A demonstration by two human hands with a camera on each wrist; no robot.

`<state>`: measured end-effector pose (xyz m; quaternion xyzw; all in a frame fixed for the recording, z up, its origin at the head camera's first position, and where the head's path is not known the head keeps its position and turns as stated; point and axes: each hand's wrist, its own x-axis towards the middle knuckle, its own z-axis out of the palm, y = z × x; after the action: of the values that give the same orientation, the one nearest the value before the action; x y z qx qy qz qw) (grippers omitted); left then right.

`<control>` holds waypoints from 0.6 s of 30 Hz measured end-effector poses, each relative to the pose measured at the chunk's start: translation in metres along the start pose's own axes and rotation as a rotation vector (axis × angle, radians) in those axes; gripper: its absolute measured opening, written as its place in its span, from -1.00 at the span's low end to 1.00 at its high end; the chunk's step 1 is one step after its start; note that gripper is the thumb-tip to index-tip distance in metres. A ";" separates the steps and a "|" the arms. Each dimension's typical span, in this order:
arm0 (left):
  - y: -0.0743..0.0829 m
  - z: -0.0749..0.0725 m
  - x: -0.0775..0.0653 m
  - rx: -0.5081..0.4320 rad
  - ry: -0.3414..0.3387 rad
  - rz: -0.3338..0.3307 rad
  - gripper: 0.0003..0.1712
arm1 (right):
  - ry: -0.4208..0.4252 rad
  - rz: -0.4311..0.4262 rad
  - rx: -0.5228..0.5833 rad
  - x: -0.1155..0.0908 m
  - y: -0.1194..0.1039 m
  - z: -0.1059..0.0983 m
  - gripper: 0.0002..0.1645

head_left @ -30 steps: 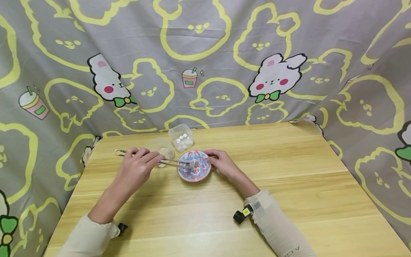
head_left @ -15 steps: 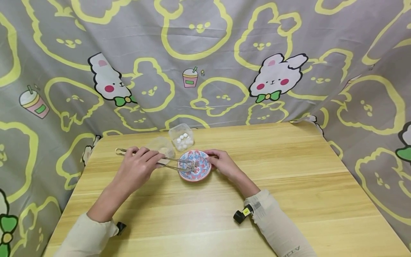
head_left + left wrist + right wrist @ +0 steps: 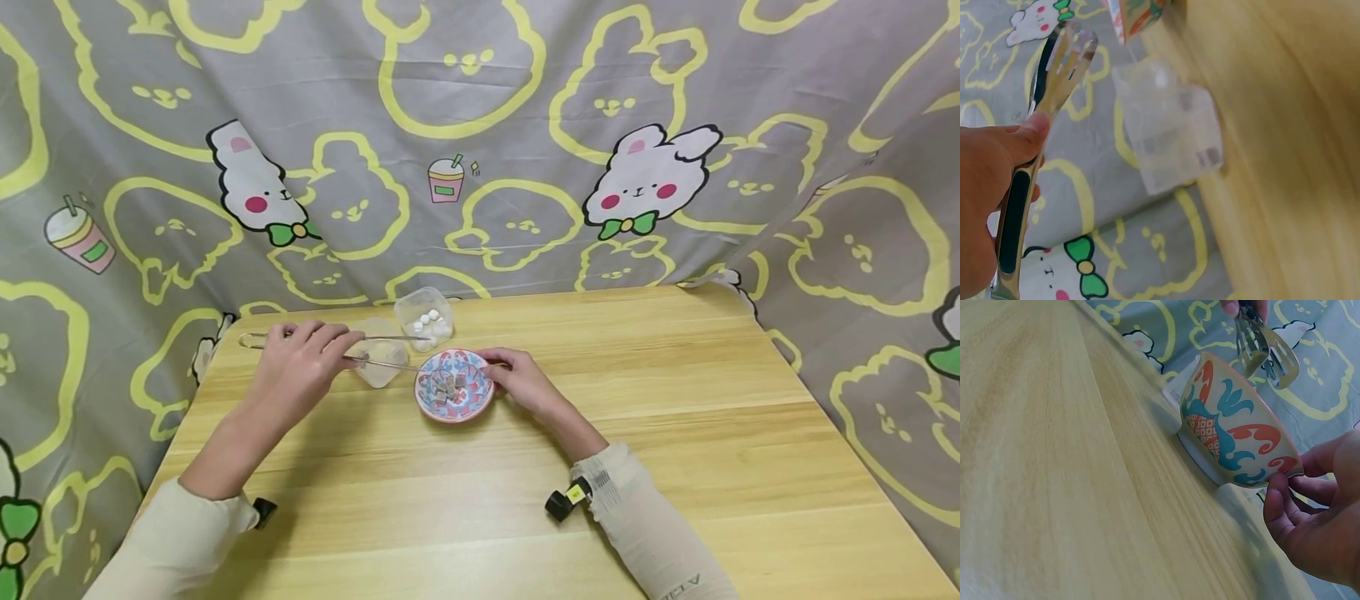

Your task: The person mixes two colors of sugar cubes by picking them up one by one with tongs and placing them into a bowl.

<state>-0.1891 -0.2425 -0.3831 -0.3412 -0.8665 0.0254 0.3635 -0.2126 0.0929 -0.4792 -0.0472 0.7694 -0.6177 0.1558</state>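
Observation:
In the head view my left hand [image 3: 298, 367] grips metal tongs [image 3: 1057, 87], their two arms spread apart with nothing between the tips. The tips hang over the left side of a patterned bowl [image 3: 471, 408] and the near part of a clear container. Several greyish-brown cubes [image 3: 450, 387] lie in the bottom of the bowl. At the bowl's right rim, my right hand [image 3: 522, 382] pinches the edge between thumb and fingers. The right wrist view shows the bowl's foot on the table, with the slotted tong heads [image 3: 1269, 353] above its rim.
A clear square container [image 3: 405, 302] with several white round pieces [image 3: 429, 320] stands behind the bowl. Left of it is another translucent container [image 3: 377, 377] with pale contents, partly behind the tongs. A printed curtain [image 3: 517, 100] hangs at the wooden table's [image 3: 480, 500] back edge.
My left hand has lifted the tongs out of the bowl, up and to the left, and their arms have spread wider. The cubes stay in the bowl; my right hand keeps its place.

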 end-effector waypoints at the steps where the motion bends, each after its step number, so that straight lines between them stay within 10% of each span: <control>1: -0.002 -0.001 0.001 0.008 0.008 0.003 -0.52 | 0.003 -0.001 0.002 0.000 -0.001 0.000 -0.55; 7: -0.014 -0.011 0.005 0.055 0.043 0.008 -0.38 | 0.013 -0.013 -0.005 -0.001 -0.002 0.000 -0.54; 18: -0.033 -0.017 0.006 0.161 0.020 0.025 -0.70 | -0.004 -0.026 0.026 -0.001 -0.001 0.002 -0.53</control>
<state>-0.1998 -0.2679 -0.3576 -0.3218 -0.8537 0.0963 0.3979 -0.2114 0.0913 -0.4789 -0.0566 0.7603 -0.6296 0.1497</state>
